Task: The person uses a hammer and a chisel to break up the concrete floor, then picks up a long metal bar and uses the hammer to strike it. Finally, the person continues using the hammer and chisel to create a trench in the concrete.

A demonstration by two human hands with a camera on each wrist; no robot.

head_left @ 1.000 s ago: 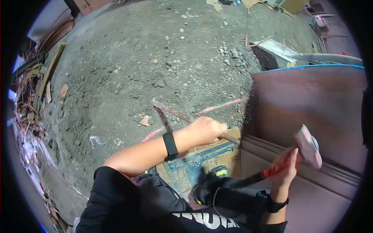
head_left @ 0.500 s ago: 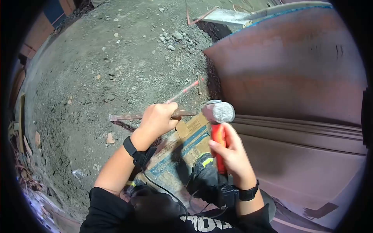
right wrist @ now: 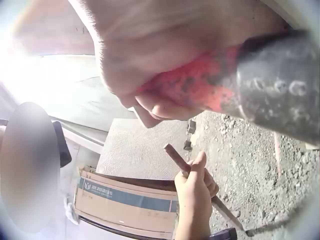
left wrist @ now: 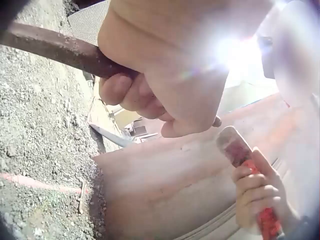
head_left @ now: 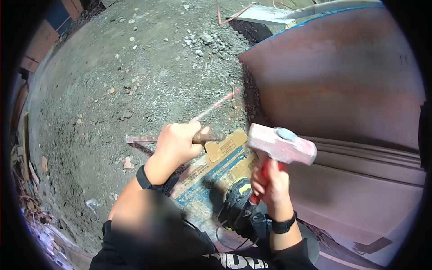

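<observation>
Fingers [left wrist: 132,95] of the left hand [head_left: 177,141] curl tightly round a rust-brown metal bar [left wrist: 55,47], pressed together against its pitted surface. The bar slants over the gravel ground [head_left: 153,81], its narrow far end low by the loose stones and its blunt near end jutting past the fist toward the hammer. The right hand [head_left: 273,184] wraps its fingers, likewise packed together, round the red handle [right wrist: 200,82] of a hammer [head_left: 281,143], just below the head; a smooth black section of the handle shows in the right wrist view. That head is a heavy block with bevelled edges, its metal scuffed pinkish and grey, with a rounded grey disc on its upper side. It is raised near the bar's blunt end, apart from it.

Under the person's dark shoe [head_left: 240,193] lies creased brown cardboard [head_left: 227,148] with a worn blue band. On the right stand a broad reddish-brown panel [head_left: 333,67], curved in the wide view and edged in blue, and flat, smooth stacked sheets [head_left: 342,180]. A powdery pinkish-red line [head_left: 216,105] crosses the coarse grit.
</observation>
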